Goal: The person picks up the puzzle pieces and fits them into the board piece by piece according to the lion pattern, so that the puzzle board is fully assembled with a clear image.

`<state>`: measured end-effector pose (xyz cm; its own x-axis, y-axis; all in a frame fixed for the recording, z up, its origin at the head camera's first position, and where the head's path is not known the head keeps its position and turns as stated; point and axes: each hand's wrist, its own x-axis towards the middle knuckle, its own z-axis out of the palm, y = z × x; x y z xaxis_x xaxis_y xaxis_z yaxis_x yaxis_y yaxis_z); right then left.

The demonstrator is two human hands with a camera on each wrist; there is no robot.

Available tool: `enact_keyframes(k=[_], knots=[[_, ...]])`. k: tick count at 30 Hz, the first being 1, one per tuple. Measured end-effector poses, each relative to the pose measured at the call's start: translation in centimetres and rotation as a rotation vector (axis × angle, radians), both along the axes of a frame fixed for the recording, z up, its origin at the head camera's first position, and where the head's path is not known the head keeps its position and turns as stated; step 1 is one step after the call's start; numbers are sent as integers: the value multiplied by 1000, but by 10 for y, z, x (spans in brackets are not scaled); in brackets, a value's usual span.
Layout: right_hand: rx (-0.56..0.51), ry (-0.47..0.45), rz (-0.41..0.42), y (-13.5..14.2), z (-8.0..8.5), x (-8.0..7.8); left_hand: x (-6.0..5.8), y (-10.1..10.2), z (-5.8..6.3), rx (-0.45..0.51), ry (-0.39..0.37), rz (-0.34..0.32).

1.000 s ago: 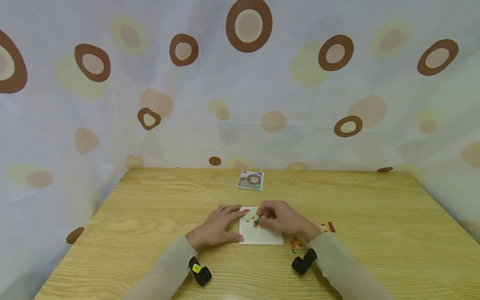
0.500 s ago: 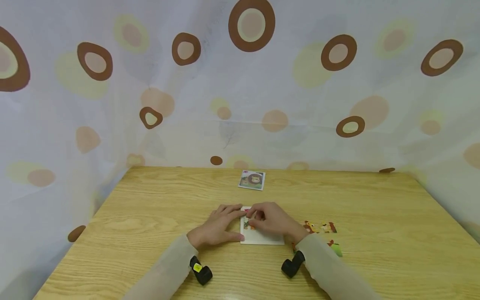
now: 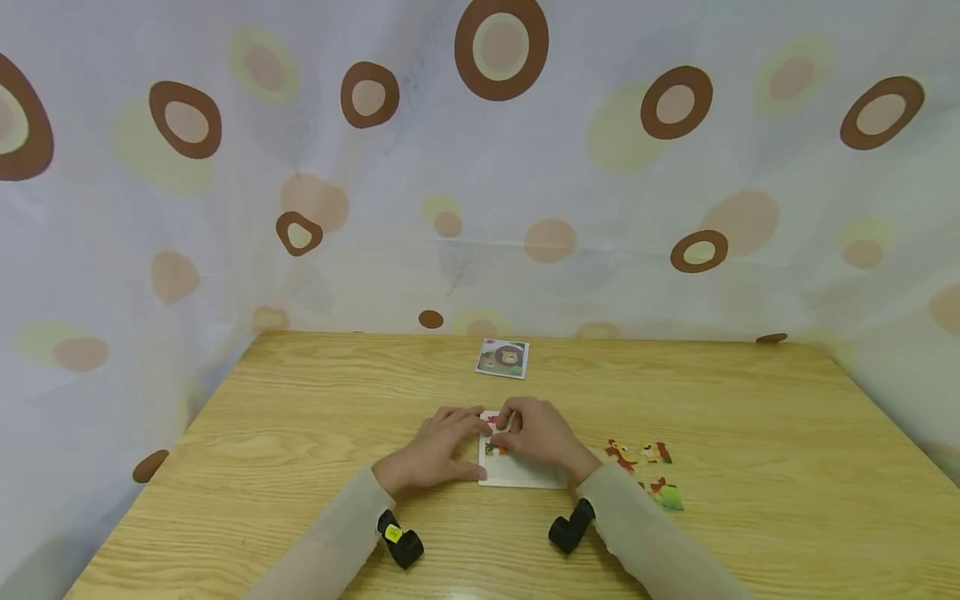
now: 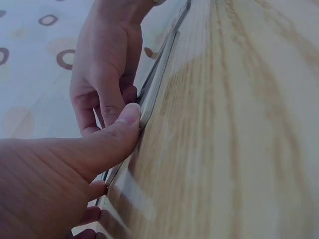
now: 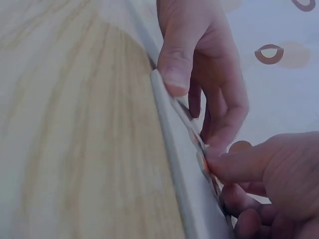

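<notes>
A white puzzle tray (image 3: 528, 477) lies flat on the table. My left hand (image 3: 433, 454) spreads along its left side, with the thumb at the near corner and the fingertips at the far corner. In the left wrist view, the left thumb (image 4: 112, 142) rests against the tray's edge. My right hand (image 3: 536, 433) bends over the tray's left part, its thumb and forefinger pinching a green-and-orange puzzle piece (image 3: 495, 448). That piece sits just nearer than a piece with a pink patch (image 3: 492, 420) in the far left corner. The right fingers partly hide both pieces.
Right of the tray lie several loose puzzle pieces: a brown-and-yellow one (image 3: 621, 453), a red-and-yellow one (image 3: 657, 452) and a green one (image 3: 667, 495) beside the right sleeve. A lion picture card (image 3: 502, 358) lies beyond the tray. Patterned cloth (image 3: 480, 275) hangs behind the table (image 3: 337, 400).
My right hand has moved left across the tray with the green-and-orange piece, to beside the pink-patched piece. Its forearm now uncovers more loose pieces. The left hand stays at the tray's edge.
</notes>
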<state>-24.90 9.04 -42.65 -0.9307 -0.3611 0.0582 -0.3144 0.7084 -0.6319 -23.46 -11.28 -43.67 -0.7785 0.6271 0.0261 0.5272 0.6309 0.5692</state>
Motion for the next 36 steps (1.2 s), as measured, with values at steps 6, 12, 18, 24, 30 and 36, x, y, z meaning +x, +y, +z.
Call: enact_keyframes(k=[6, 12, 18, 24, 30, 36], knots=[[-23, -24, -45, -6, 6, 2, 0, -3, 4, 2, -3, 4], [-73, -27, 30, -1, 5, 1, 3, -6, 8, 0, -14, 18], [-131, -21, 125, 20, 9, -3, 4, -7, 10, 11, -20, 16], [-183, -32, 197, 51, 17, -3, 3, -9, 11, -2, -26, 32], [-143, -20, 149, 93, 19, 0, 5, -1, 9, -11, -17, 10], [-93, -35, 183, 125, 23, 6, 4, 0, 5, -36, -7, 3]])
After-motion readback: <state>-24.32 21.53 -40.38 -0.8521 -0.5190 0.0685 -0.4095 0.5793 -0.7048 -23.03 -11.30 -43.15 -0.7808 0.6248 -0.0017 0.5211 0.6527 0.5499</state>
